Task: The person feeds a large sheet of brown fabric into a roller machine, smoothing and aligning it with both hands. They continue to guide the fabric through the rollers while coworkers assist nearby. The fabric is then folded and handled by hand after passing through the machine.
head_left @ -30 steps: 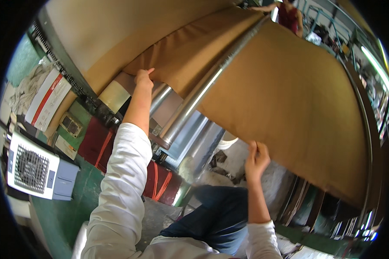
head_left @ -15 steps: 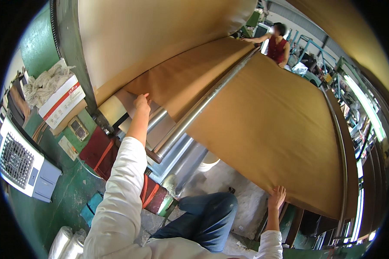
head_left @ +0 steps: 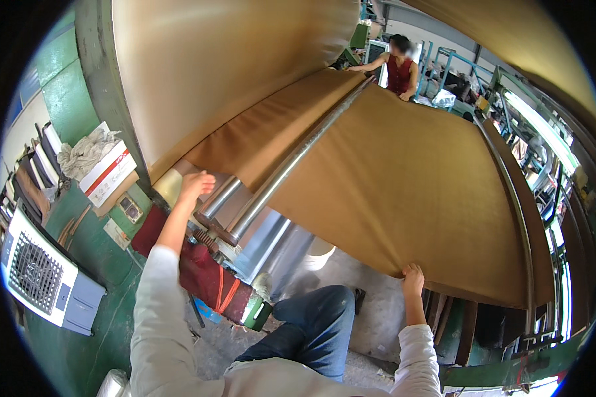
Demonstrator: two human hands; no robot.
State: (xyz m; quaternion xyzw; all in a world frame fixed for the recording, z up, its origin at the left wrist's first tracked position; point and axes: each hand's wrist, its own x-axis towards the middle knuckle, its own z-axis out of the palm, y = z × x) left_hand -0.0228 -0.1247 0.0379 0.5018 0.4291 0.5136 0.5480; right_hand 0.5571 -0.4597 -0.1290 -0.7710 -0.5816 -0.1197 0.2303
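A wide brown sheet (head_left: 404,178) slopes from the far rollers toward my right side, passing under a long metal bar (head_left: 298,159). My right hand (head_left: 413,280) pinches its near edge, and creases fan out from the fingers. My left hand (head_left: 197,185) is beside the sheet's left corner, above a pale roller and near the end of a short metal roller (head_left: 220,197). Its fingers stretch to the right with no sheet visibly held. At the far end a person in a red top (head_left: 400,71) has both hands at the sheet's far edge.
A huge brown drum (head_left: 225,73) rises at the back left. Below the bar are metal rollers and a red cloth-wrapped beam (head_left: 212,278) tied with orange cord. A white box (head_left: 109,173) with rags and an air cooler (head_left: 43,264) stand left. Another bar (head_left: 510,192) crosses at right.
My left hand has come back toward me, from over the sheet's left corner to beside it. My right hand still grips the near edge, now more sharply creased. The view has shifted.
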